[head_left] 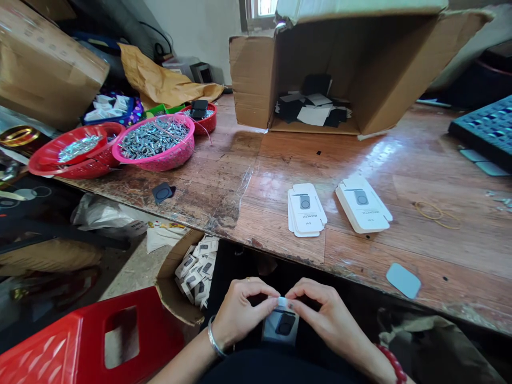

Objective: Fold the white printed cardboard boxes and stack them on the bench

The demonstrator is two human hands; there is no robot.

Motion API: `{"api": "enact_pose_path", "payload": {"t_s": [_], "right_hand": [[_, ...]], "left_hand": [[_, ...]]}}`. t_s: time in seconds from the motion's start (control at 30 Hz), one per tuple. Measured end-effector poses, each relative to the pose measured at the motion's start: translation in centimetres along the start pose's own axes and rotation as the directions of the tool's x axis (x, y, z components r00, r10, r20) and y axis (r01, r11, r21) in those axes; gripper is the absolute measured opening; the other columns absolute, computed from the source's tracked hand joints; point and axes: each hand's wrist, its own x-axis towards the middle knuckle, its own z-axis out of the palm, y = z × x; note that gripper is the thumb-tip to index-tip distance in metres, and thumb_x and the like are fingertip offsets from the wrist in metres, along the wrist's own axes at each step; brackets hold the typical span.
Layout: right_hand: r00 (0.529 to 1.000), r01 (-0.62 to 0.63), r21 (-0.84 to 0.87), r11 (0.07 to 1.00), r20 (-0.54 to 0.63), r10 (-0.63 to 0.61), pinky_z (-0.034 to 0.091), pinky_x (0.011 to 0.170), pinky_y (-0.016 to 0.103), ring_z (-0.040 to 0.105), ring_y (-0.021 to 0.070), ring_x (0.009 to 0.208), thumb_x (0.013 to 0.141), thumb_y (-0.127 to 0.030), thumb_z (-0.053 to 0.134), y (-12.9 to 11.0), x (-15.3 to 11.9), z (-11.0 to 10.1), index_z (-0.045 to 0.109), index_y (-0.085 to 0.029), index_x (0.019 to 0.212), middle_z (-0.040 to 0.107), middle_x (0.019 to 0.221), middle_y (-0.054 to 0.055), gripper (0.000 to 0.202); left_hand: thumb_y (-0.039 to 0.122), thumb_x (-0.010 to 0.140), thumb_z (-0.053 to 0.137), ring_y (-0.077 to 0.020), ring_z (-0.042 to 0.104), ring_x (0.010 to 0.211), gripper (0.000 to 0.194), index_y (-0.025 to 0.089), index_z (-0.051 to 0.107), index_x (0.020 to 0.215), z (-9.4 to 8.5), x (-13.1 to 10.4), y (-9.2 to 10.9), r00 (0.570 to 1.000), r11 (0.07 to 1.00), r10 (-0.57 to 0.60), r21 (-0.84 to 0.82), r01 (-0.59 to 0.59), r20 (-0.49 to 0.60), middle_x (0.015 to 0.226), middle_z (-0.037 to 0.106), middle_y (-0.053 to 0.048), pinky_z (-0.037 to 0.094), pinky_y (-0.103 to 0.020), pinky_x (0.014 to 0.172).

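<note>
Close to my body, a small white printed box (270, 326) with a dark device pictured on it is held at its top end by both hands. My left hand (244, 309) pinches the top left corner between thumb and forefinger. On the top right, my right hand (320, 309) does the same, its thumb and forefinger closed on the flap. The lower part of the box lies against dark clothing. Two stacks of flat white cartons marked "MAGNETIC", a smaller stack (307, 213) and a thicker stack (364, 205), lie on the table beyond my hands.
A cardboard carton (180, 309) of finished-looking small boxes stands below the table edge, beside a red stool (80, 341). Bowls of metal parts, including a pink bowl (160, 161), sit at the left. An opened cardboard box (252, 80) stands behind; a blue-grey plate (403, 280) lies right.
</note>
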Motion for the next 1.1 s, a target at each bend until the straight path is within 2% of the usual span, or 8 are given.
{"api": "enact_pose_path", "payload": {"t_s": [0.1,0.17,0.37,0.57,0.7,0.87,1.0,1.1], "right_hand": [[0.991,-0.127,0.055,0.99,0.037,0.125,0.049,0.067,0.026,0.065,0.0179,0.072,0.084,-0.029,0.068,-0.5,0.5,-0.4,0.074,-0.019,0.076,0.073,0.075,0.001,0.014],[0.985,-0.163,0.079,0.983,0.072,0.157,0.049,0.068,0.027,0.066,0.0184,0.073,0.082,-0.031,0.069,-0.5,0.7,-0.6,0.074,-0.018,0.074,0.074,0.074,0.002,0.016],[0.988,-0.128,0.133,0.983,0.101,0.115,0.049,0.071,0.028,0.065,0.0185,0.076,0.084,-0.036,0.068,0.3,0.7,-0.6,0.077,-0.019,0.074,0.073,0.079,0.004,0.021],[0.99,-0.129,0.158,0.979,0.083,0.117,0.05,0.07,0.029,0.065,0.0185,0.075,0.083,-0.038,0.069,0.7,0.6,-0.3,0.079,-0.019,0.076,0.072,0.079,0.005,0.022],[0.992,-0.116,0.162,0.98,0.059,0.108,0.05,0.069,0.029,0.065,0.0191,0.075,0.084,-0.04,0.068,1.1,0.4,0.0,0.08,-0.02,0.077,0.072,0.08,0.006,0.025],[0.999,-0.006,0.123,0.992,0.037,0.001,0.052,0.071,0.028,0.066,0.0184,0.078,0.091,-0.035,0.061,1.5,-0.1,0.6,0.08,-0.021,0.088,0.07,0.084,0.006,0.023],[0.986,0.159,0.09,0.983,0.038,-0.163,0.054,0.074,0.028,0.067,0.0179,0.082,0.095,-0.029,0.058,2.1,-0.6,0.8,0.077,-0.023,0.101,0.069,0.09,0.007,0.022],[0.973,0.226,0.073,0.971,0.033,-0.229,0.055,0.079,0.029,0.068,0.0192,0.089,0.091,-0.027,0.063,2.9,-0.8,0.8,0.073,-0.024,0.111,0.07,0.098,0.008,0.022]], "left_hand": [[0.025,0.08,0.069,-0.0198,0.068,0.068,0.013,0.019,0.081,0.078,-0.3,0.0,0.2,0.997,0.997,-0.071,-0.019,0.071,0.016,0.074,0.077,-0.006,0.049,-0.027,0.066],[0.027,0.081,0.07,-0.0204,0.069,0.072,0.013,0.019,0.081,0.079,-0.4,0.0,-0.1,0.998,0.997,-0.063,-0.05,0.064,0.031,0.078,0.078,-0.007,0.05,-0.027,0.069],[0.029,0.083,0.07,-0.0217,0.071,0.085,0.014,0.019,0.079,0.085,-0.6,-0.4,-1.2,0.996,0.991,0.048,-0.126,-0.038,0.081,0.09,0.078,-0.009,0.051,-0.029,0.08],[0.03,0.087,0.064,-0.0204,0.069,0.081,0.019,0.016,0.076,0.084,-0.8,-0.3,-1.3,0.988,0.991,-0.038,-0.119,0.056,0.149,0.085,0.077,-0.008,0.05,-0.028,0.077],[0.032,0.089,0.063,-0.0199,0.07,0.081,0.021,0.016,0.076,0.086,-0.8,-0.3,-1.7,0.988,0.993,-0.025,-0.109,0.042,0.15,0.086,0.078,-0.007,0.05,-0.027,0.077],[0.026,0.091,0.061,-0.0196,0.071,0.086,0.019,0.016,0.076,0.091,-0.9,-0.7,-2.9,0.984,0.986,0.146,-0.095,-0.137,0.1,0.091,0.077,-0.009,0.053,-0.027,0.08],[0.027,0.09,0.063,-0.0203,0.071,0.091,0.02,0.017,0.075,0.102,-1.0,-1.1,-4.3,0.931,0.934,0.355,-0.069,-0.35,0.087,0.097,0.076,-0.012,0.055,-0.028,0.081],[0.026,0.087,0.068,-0.0205,0.071,0.093,0.02,0.017,0.073,0.103,-0.8,-1.2,-4.9,0.924,0.924,0.38,-0.055,-0.377,0.04,0.099,0.076,-0.012,0.055,-0.029,0.082]]}}
